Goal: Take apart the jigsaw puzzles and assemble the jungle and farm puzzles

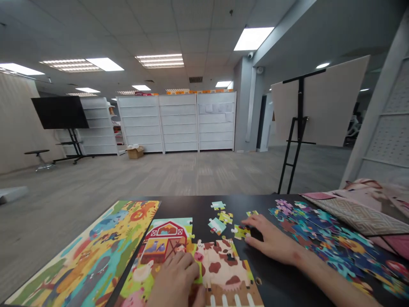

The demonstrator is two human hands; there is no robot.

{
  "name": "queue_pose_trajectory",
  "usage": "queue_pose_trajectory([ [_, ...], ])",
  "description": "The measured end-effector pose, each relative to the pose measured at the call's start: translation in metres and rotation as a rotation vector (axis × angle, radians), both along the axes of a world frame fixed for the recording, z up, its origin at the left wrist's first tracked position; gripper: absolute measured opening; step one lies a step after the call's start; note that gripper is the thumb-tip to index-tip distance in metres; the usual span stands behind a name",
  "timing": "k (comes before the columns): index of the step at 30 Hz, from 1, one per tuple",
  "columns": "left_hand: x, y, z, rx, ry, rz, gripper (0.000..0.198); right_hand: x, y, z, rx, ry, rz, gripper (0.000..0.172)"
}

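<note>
A partly joined farm puzzle (223,268), with a red barn and a brown-spotted cow, lies on the black table (188,204). My left hand (179,277) rests on its middle, fingers bent downward; whether anything is under them is hidden. To the right, my right hand (268,238) reaches in with thumb and forefinger apart beside a loose yellow-green piece (241,232), and a smaller piece (252,212) lies just beyond the fingertips. Several loose pieces, among them a pale blue one (217,226), lie above the puzzle's upper right edge.
An animal picture puzzle (92,256) lies at the left. A heap of dark blue pieces (335,238) spreads at the right, beside a pink and beige cloth item (367,209). Beyond the table are an easel stand (300,111), a cardboard box (135,152) and white shelves.
</note>
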State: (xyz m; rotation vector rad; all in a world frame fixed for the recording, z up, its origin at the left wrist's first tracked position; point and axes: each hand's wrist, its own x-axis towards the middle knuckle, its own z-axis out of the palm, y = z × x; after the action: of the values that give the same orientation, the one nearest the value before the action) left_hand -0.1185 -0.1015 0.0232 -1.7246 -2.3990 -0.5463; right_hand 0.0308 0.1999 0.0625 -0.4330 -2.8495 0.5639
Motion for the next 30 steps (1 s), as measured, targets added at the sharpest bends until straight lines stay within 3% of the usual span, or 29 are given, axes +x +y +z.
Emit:
queue_pose_trajectory([
  [2,0.002,0.002,-0.001,0.005,-0.018,0.033,0.011,0.003,-0.001,-0.004,-0.015,-0.041,0.0,0.054],
  [5,0.002,0.003,-0.007,0.017,0.026,0.027,0.024,0.001,-0.012,-0.001,-0.012,-0.012,0.023,0.044],
  [9,-0.004,0.0,-0.014,-0.006,0.125,-0.067,0.039,-0.004,-0.036,0.006,-0.017,0.083,0.17,0.044],
  [13,-0.008,0.0,-0.016,-0.011,0.152,-0.082,0.04,-0.01,-0.052,0.004,-0.044,0.067,0.305,0.038],
  [20,-0.007,-0.001,-0.016,-0.002,0.166,-0.079,0.039,-0.009,-0.034,0.005,-0.159,0.115,0.218,0.022],
  [24,-0.007,0.0,-0.017,-0.002,0.157,-0.08,0.04,-0.01,-0.033,0.003,-0.294,0.116,0.187,0.025],
  [30,-0.009,0.001,-0.02,0.013,0.185,-0.085,0.043,-0.014,-0.035,-0.002,-0.295,0.128,0.2,0.028],
])
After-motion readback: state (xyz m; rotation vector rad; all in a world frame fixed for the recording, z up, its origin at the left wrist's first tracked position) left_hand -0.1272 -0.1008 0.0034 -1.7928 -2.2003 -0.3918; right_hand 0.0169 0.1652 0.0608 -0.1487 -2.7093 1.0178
